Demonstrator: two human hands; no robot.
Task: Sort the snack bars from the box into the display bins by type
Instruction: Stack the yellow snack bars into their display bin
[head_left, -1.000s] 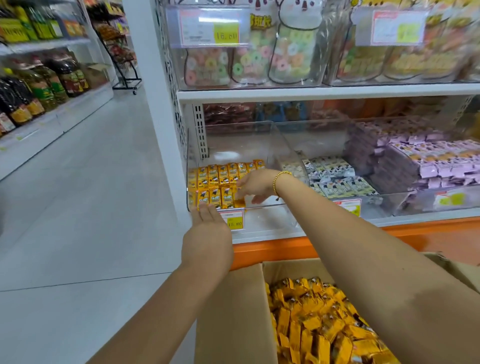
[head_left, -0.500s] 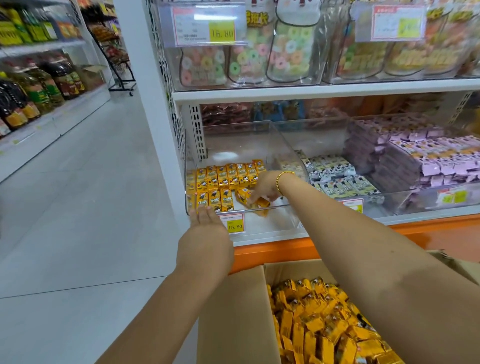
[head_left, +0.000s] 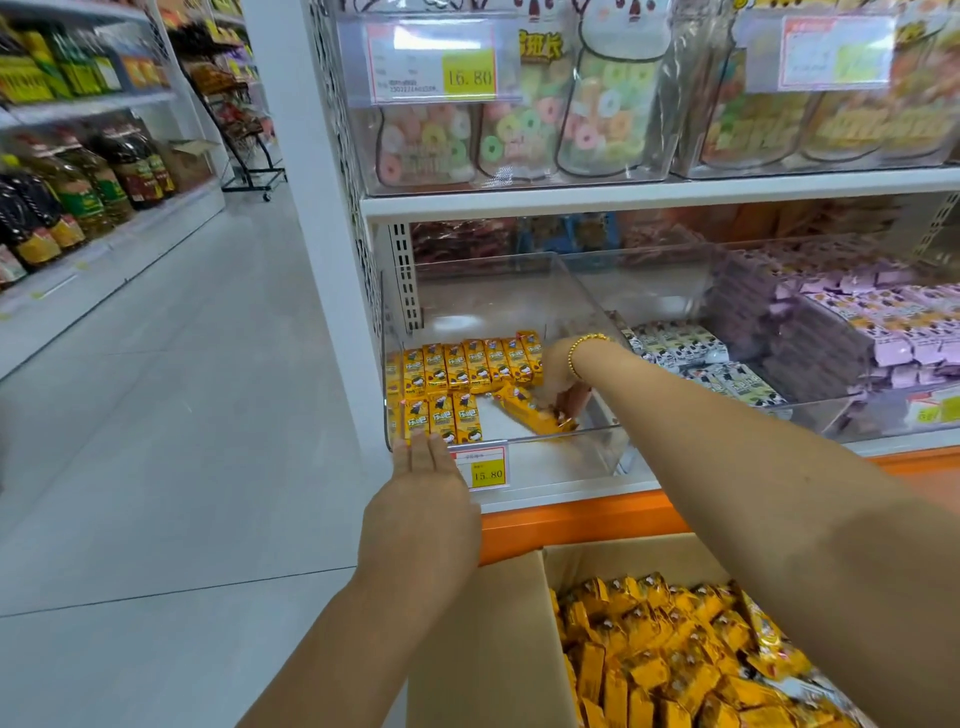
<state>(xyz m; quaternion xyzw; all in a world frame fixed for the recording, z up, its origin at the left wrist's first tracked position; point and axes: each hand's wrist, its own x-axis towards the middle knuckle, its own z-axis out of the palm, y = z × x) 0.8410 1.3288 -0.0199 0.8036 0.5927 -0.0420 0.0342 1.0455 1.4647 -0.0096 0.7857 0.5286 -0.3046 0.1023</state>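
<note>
Snack bars (head_left: 457, 369) in yellow wrappers stand in rows at 9 o'clock inside the clear bin (head_left: 519, 291). At 3 o'clock the right hand (head_left: 563, 382) curls its fingers on a tilted loose bar (head_left: 530, 413). The left hand (head_left: 421, 499), fingers straight, touches the bin's front at 7 o'clock. Below is the box (head_left: 483, 649).

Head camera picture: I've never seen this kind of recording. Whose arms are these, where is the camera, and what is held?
No machine here: a person wears one camera on the head, looking forward and down, so both arms reach in from below. The left hand rests with straight fingers against the front of the clear bin. The right hand, inside the bin, grips loose bars lying slanted beside the neat rows. The cardboard box below holds more yellow bars. The next bin holds black-and-white packets.
</note>
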